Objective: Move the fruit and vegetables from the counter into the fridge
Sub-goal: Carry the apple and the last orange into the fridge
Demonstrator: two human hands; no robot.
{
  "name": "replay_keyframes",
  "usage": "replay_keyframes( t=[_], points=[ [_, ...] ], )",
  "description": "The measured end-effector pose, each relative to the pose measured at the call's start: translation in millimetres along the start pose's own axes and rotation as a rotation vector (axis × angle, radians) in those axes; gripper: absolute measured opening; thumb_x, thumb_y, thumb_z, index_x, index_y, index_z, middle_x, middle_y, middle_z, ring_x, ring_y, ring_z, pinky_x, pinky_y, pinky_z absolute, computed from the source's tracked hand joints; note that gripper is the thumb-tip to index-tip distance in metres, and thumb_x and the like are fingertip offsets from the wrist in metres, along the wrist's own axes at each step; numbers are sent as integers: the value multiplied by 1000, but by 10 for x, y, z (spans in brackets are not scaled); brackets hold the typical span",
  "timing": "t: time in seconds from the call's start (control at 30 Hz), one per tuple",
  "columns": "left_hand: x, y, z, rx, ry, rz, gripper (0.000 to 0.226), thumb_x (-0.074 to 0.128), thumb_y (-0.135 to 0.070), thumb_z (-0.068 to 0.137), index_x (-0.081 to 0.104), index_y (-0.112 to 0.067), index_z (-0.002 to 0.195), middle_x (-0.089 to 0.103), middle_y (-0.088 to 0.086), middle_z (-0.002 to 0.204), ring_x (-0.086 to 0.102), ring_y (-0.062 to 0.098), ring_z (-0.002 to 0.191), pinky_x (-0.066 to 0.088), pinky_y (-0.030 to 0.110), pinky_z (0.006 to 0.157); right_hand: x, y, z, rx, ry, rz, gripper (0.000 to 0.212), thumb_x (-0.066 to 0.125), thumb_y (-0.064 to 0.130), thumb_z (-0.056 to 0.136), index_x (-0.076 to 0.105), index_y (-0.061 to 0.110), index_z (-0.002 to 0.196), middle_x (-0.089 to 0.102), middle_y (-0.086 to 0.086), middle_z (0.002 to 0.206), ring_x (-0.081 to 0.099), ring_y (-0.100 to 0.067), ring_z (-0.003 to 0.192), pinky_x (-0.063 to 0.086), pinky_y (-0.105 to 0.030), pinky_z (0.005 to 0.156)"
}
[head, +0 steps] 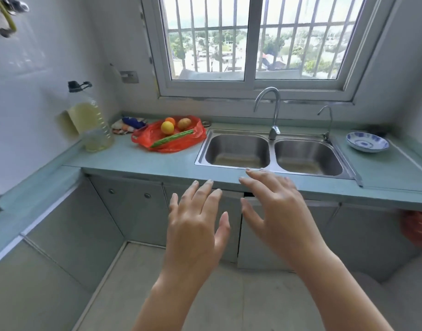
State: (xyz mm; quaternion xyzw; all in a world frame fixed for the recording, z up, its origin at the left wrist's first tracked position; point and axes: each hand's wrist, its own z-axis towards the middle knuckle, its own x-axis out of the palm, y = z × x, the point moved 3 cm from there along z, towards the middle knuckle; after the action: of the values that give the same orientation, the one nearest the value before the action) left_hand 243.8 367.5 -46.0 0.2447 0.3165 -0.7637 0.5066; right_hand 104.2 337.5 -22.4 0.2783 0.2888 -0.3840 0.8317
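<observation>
Both hands hang in front of the camera, empty with fingers spread wide — the left hand (195, 225) below the surface's front edge, the right hand (274, 206) with its fingertips level with that edge before the sink. Neither touches anything.

Produce for the task sits well apart from them, at the back left of the pale green surface (157, 163), on a crumpled red plastic bag (181, 144): a yellow lemon (167, 127), an orange (170, 120) just behind it, a brownish potato (184, 123) to the right, and a long green cucumber (172, 138) lying slantwise in front. All four rest on top of the bag, not wrapped in it.

Around them: a patterned cloth (127, 125) just left of the bag, a large oil bottle (91, 120) further left, a double steel sink (273, 154) to the right, and a blue-and-white bowl (367, 141) beyond that.

By my reading, no piece has been picked up yet — this is the opening reach. Next comes a forward-left stretch to the bag, taking either single pieces or the bag by its edges so the round fruit cannot roll off. No fridge is in view, so a turn away will be needed.

No brand, label or writing is legible anywhere.
</observation>
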Motion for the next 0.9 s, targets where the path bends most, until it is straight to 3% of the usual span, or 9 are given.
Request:
replay_keyframes(
  t=[0.17,0.27,0.5,0.73,0.9],
  points=[
    [112,845,233,-88,12,11,42,44,-33,81,62,-11,112,60,6,123,49,25,119,20,53,100,743,221,461,-26,47,44,39,45,30,79,67,8,103,67,-10,110,63,-30,101,49,-57,81],
    [223,1201,296,-114,24,0,41,44,-33,82,62,-12,112,60,4,124,45,22,120,20,53,99,1101,246,683,-14,59,55,32,56,24,76,67,8,102,67,-10,107,64,-30,99,50,-57,80],
    [569,2032,705,-187,3,37,40,44,-34,82,60,-14,112,60,5,123,45,21,120,22,53,99,2005,254,1385,-53,83,116,33,61,20,72,68,8,102,68,-9,107,63,-30,102,46,-59,86],
    [1231,2800,1847,-116,81,107,40,43,-33,81,59,-13,112,61,8,122,55,30,116,35,57,95,2915,-115,2364,-52,71,115,34,57,24,75,67,8,102,67,-10,107,63,-30,100,46,-57,85],
    [1603,3150,2634,-109,86,44,41,42,-34,83,59,-14,115,60,5,124,52,27,120,31,52,99,3382,-449,3083,-35,98,119,37,56,28,76,66,10,107,67,-7,111,61,-30,105,45,-57,88]
  ],
)
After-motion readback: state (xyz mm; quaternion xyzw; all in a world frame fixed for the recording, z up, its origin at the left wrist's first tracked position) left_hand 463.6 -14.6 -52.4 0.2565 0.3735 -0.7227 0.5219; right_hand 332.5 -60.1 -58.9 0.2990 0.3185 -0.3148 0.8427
